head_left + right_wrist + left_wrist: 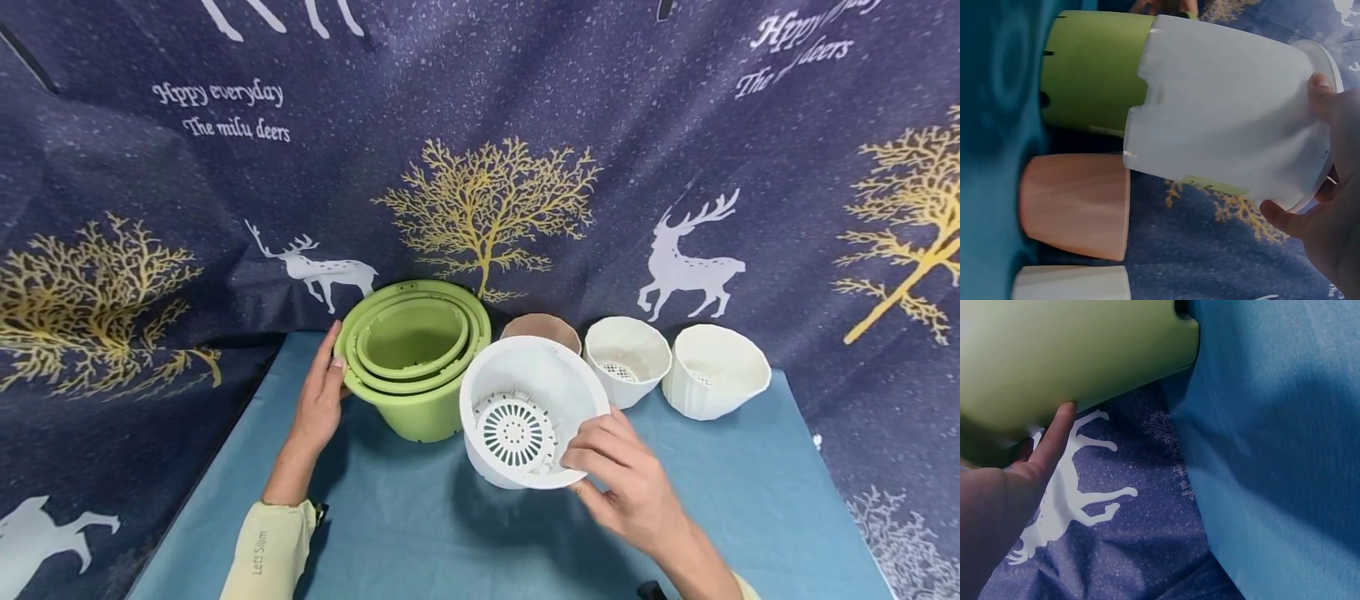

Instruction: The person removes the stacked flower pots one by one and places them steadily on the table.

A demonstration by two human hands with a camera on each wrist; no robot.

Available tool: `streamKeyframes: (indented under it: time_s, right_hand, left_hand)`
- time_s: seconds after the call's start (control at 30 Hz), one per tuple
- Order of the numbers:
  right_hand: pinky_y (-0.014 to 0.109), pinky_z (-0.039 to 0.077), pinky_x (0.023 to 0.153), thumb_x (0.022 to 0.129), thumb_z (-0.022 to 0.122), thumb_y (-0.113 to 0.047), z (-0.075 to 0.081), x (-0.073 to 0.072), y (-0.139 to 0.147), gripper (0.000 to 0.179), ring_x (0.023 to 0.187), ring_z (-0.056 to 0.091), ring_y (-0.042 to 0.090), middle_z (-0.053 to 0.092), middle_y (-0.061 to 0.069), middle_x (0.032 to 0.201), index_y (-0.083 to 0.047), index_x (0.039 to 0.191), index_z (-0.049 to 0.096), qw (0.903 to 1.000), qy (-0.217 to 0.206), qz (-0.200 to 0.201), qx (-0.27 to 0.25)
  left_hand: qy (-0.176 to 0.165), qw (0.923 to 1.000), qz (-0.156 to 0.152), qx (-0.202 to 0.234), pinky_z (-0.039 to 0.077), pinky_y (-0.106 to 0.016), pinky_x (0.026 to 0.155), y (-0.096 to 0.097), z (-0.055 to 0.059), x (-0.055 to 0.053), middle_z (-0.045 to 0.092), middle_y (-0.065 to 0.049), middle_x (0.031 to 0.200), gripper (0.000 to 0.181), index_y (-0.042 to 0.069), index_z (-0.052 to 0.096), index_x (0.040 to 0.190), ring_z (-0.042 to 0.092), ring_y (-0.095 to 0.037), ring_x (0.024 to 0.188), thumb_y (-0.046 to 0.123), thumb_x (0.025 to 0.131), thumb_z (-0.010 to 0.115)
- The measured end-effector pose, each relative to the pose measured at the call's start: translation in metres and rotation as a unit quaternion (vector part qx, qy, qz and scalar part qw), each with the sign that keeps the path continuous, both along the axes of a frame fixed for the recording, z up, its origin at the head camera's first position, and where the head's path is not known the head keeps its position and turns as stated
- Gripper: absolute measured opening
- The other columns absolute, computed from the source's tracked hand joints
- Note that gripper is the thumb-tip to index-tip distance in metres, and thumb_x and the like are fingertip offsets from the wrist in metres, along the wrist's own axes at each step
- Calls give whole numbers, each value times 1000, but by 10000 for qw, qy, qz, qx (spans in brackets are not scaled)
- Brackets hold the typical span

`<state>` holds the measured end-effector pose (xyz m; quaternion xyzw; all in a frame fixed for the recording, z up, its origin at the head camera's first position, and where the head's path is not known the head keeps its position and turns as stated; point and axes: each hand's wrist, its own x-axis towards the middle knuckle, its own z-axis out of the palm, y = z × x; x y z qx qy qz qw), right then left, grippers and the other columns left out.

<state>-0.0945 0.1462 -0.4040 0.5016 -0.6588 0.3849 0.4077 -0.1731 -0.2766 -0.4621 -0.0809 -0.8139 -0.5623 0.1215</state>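
Several green plastic flower pots (pixel 420 412) sit nested in one another at the back left of the table. My left hand (pixel 318 400) rests against their outer side at the rim; in the left wrist view one straight finger (pixel 1057 434) touches the green wall. My right hand (pixel 626 475) grips the rim of a white flower pot (pixel 573 379) with fingers inside and thumb outside. This pot is raised over the table, its mouth tilted toward me and its slotted round base showing inside. It overlaps the green pots' right side in the head view.
Behind the white pot a brown pot (pixel 542 327) stands partly hidden. Two cream ribbed pots, the nearer one (pixel 626 387) and another (pixel 712 400), stand to its right along the back. A blue cloth (pixel 420 533) covers the table, and a dark printed curtain (pixel 480 100) hangs behind.
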Motion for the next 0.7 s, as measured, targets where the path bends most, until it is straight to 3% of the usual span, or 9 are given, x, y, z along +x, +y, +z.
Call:
streamKeyframes:
  time_s: [0.13,0.23,0.43,0.7]
  right_hand:
    - [45,43,89,103,73,-21,-8,-1,2,25,83,60,26,67,5,86,-5,84,73,9999,-58,-12,123]
    - [45,43,89,104,72,-22,-14,-2,4,25,83,60,26,67,5,87,-6,85,73,9997,-91,4,214]
    - [47,43,91,105,70,-21,-30,-7,7,24,84,60,25,67,4,89,-7,86,72,9988,-165,42,460]
    - [50,41,94,104,72,-20,-51,-13,9,17,87,62,24,68,3,92,-8,91,73,9969,-324,128,701]
  left_hand:
    - [18,10000,-22,42,51,-11,91,0,-1,0,16,-5,177,54,31,17,172,45,-2,136,33,119,28]
    - [24,10000,-39,68,52,-11,92,0,-1,-1,16,-5,177,54,33,17,171,46,-7,138,33,119,28]
    - [59,9999,-50,75,51,-11,92,1,-1,-1,15,-6,177,55,25,15,172,42,-28,145,32,119,28]
    - [37,9999,-58,98,51,-11,92,1,-1,0,15,-5,177,54,32,16,171,42,-30,145,32,119,28]
